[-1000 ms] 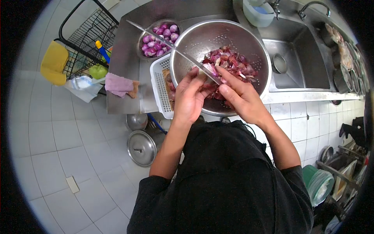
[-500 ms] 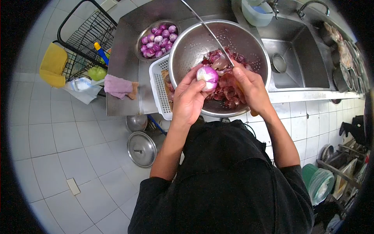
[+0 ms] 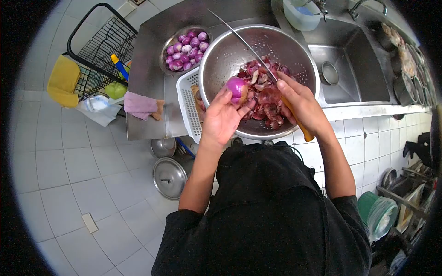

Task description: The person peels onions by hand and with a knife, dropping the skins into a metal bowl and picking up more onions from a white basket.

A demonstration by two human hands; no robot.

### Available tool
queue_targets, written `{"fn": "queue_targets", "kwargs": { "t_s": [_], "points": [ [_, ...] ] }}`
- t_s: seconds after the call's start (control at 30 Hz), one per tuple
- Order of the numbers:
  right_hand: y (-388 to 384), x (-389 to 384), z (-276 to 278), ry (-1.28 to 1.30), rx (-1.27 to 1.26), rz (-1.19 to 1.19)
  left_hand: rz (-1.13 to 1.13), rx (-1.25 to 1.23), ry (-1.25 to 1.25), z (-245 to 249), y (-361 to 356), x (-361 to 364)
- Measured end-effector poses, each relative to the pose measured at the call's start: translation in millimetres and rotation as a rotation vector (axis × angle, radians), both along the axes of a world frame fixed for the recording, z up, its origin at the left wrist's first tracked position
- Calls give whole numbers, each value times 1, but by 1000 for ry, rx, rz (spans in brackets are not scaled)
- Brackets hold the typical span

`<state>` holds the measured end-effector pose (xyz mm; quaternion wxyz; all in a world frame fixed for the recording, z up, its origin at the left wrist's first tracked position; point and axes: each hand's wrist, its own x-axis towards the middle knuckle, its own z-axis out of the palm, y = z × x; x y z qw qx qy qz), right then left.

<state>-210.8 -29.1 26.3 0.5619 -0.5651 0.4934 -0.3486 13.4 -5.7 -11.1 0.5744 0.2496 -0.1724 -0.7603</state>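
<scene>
In my left hand (image 3: 222,118) I hold a red onion (image 3: 237,90), its purple side up, with a patch of brownish skin at the lower right. My right hand (image 3: 301,103) grips a knife by its yellow-orange handle (image 3: 307,134). The long thin blade (image 3: 239,37) slants up and to the left. Both hands are over a large perforated steel colander (image 3: 216,46). Loose reddish onion skins (image 3: 271,99) lie in it. To the left, a steel bowl (image 3: 168,40) holds several peeled purple onions (image 3: 189,49).
A white plastic basket (image 3: 186,99) sits partly under the colander. The steel sink (image 3: 359,64) and a white tub (image 3: 299,16) are at the right. A pink cloth (image 3: 139,105) hangs over the counter's left edge, near a black wire rack (image 3: 103,46).
The onion has turned in my left hand, from its whitish side to its purple side, and my fingers have spread. The knife blade has tilted further left, exposing more of the handle.
</scene>
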Motion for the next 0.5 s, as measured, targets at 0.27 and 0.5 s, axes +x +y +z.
{"fn": "queue_targets", "kwargs": {
  "t_s": [0.27, 0.5],
  "points": [
    [13, 12, -2, -33, -130, -37, -9, 4, 69, 2, 0, -3],
    [14, 13, -1, 12, -151, -26, 7, 29, 2, 8, -1, -11]
  ]
}}
